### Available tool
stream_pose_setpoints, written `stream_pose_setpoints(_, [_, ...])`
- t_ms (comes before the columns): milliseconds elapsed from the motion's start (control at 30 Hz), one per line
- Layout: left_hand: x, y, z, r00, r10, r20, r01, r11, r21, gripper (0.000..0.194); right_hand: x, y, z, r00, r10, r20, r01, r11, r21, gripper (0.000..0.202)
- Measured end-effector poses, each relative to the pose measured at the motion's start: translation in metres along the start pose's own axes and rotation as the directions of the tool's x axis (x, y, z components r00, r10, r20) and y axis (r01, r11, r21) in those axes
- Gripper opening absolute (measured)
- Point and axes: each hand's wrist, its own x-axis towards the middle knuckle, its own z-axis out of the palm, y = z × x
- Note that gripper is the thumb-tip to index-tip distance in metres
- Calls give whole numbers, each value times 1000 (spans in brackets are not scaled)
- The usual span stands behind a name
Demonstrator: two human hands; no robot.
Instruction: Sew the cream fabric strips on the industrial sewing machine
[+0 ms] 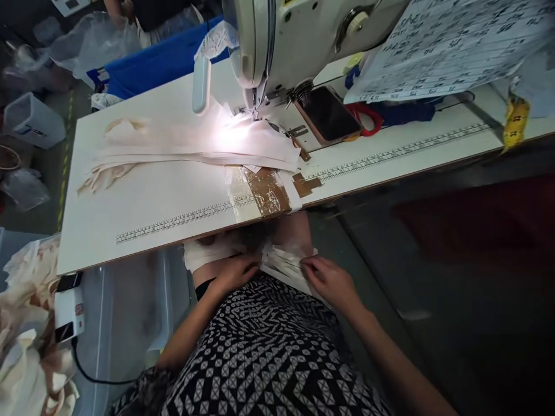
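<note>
Across my lap lies a bundle of thin white fabric strips (284,264), below the table's front edge. My left hand (238,271) is at the bundle's left end, fingers curled onto it. At the other end, my right hand (330,282) pinches the strips between thumb and fingers. On the table, a stack of pale fabric pieces (173,144) lies under the needle area of a sewing machine (295,40). Its lamp shines brightly on the cloth. More white cloth (212,252) covers my thigh beside the left hand.
The white table (99,219) bears printed rulers and brown tape (269,193). A phone (332,112), red scissors (368,118) and hanging paper sheets (451,52) are at right. Down left are a plastic bin (102,323), heaped fabric (26,346) and a power bank (69,309). Another person (156,14) sits beyond.
</note>
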Motion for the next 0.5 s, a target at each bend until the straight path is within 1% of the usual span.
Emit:
stream_pose_setpoints(33, [8, -6, 8, 998, -35, 60, 35, 999, 10, 29, -5, 1, 4, 995, 29, 96, -25, 999, -38, 18])
stream_pose_setpoints(100, [18, -15, 21, 987, -46, 152, 46, 999, 6, 26, -11, 2, 10, 971, 39, 238, -10, 992, -122, 13])
stream_pose_setpoints(133, [21, -17, 26, 982, -35, 186, 37, 999, -6, 23, -13, 1, 13, 957, 32, 288, 16, 986, -164, 10])
stream_pose_setpoints(200, [22, -20, 33, 974, -16, 226, 22, 999, -27, 20, -15, -2, 16, 937, 22, 349, 63, 971, -232, 8])
stream_pose_setpoints(300, [21, -21, 37, 974, -8, 227, 21, 998, -51, 22, -14, -5, 17, 931, 22, 364, 89, 954, -285, 9])
stream_pose_setpoints(367, [21, -21, 38, 976, -5, 216, 20, 997, -68, 24, -13, -3, 17, 942, -12, 337, 106, 959, -263, 11])
stream_pose_setpoints(433, [22, -20, 38, 977, 5, 214, 14, 996, -91, 24, -11, 0, 15, 960, -40, 277, 91, 981, -174, 18])
stream_pose_setpoints(467, [23, -19, 39, 976, 15, 215, 8, 994, -105, 26, -10, 1, 14, 971, -23, 237, 48, 994, -102, 21])
stream_pose_setpoints(500, [24, -16, 41, 974, 30, 225, -2, 992, -122, 29, -10, 1, 13, 980, 22, 199, -20, 1000, -8, 25])
